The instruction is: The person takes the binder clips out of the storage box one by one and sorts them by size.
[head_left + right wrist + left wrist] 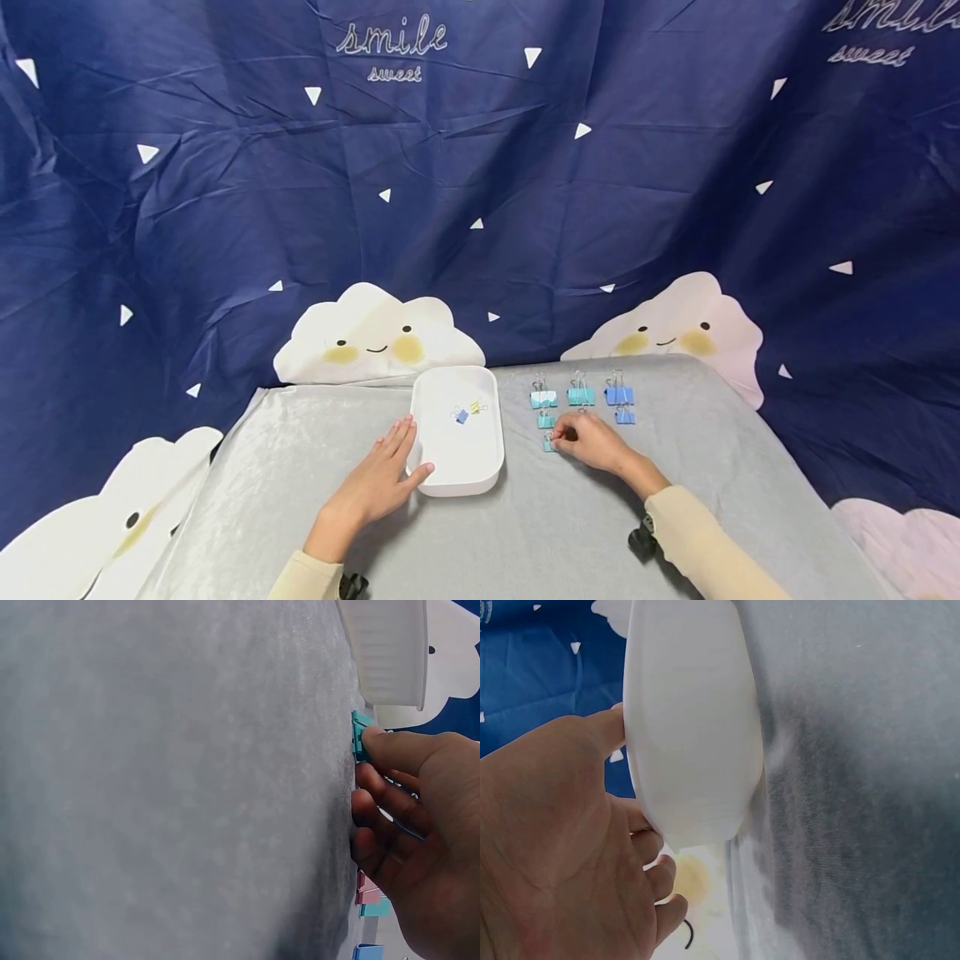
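Observation:
A white box point(459, 475) holds a small blue binder clip point(461, 416) and a small yellow binder clip point(476, 407). My left hand point(378, 475) rests on the box's left rim, fingers extended; the left wrist view shows thumb and fingertips at the rim. To the right of the box, my right hand point(592, 442) pinches a small teal binder clip point(360, 736) between thumb and finger, down at the cloth. Just behind it lies a medium teal binder clip point(546, 421). A pink binder clip point(368, 889) shows beyond my right hand in the right wrist view.
Larger binder clips stand in a back row: white-and-teal point(543, 398), teal point(581, 395) and blue point(620, 395). A smaller blue clip point(625, 415) lies in front of the last. Grey cloth point(555, 533) covers the table; a navy curtain point(465, 167) hangs behind it.

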Demonstrator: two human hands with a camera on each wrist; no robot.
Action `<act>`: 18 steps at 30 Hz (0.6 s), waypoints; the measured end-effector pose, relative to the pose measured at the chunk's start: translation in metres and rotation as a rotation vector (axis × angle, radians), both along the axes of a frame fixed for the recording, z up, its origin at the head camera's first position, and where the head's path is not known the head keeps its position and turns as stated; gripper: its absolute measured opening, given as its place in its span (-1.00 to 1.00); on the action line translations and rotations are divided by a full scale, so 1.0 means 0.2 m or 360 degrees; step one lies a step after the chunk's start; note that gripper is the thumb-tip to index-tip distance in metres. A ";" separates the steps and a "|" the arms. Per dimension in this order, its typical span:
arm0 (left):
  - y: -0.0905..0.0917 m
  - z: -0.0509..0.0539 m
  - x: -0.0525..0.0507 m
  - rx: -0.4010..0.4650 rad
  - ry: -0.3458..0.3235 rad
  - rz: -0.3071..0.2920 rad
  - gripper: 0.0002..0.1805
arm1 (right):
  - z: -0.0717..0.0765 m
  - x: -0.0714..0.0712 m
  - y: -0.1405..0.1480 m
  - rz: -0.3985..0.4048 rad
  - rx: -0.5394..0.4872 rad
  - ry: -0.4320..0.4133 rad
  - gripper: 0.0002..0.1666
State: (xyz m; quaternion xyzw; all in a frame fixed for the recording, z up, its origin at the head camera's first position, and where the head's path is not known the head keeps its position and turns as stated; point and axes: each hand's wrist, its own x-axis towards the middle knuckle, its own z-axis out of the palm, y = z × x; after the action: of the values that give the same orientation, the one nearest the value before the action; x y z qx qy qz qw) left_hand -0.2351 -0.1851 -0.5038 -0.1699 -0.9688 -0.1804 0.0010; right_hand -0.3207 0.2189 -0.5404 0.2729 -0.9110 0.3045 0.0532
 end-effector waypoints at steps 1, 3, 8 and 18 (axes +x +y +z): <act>0.00 0.00 0.00 0.0001 0.0000 0.0001 -0.06 | 0.00 0.00 0.00 -0.0001 -0.0014 -0.0016 -0.84; 0.00 0.00 0.00 0.0002 0.0000 0.0003 -0.06 | 0.00 0.00 0.00 0.0012 -0.0050 -0.0035 -0.85; 0.00 0.00 0.00 0.0005 -0.0006 0.0013 -0.06 | 0.01 0.00 0.00 0.0026 -0.0099 -0.0044 -0.86; 0.00 0.00 0.00 0.0005 0.0003 0.0009 -0.06 | 0.01 0.00 0.02 0.0016 -0.0066 -0.0096 -0.88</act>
State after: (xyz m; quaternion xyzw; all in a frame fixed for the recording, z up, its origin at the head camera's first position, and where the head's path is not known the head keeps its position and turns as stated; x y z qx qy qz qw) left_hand -0.2350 -0.1845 -0.5041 -0.1672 -0.9690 -0.1818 0.0026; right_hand -0.3208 0.2220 -0.5377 0.2669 -0.9044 0.3316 0.0298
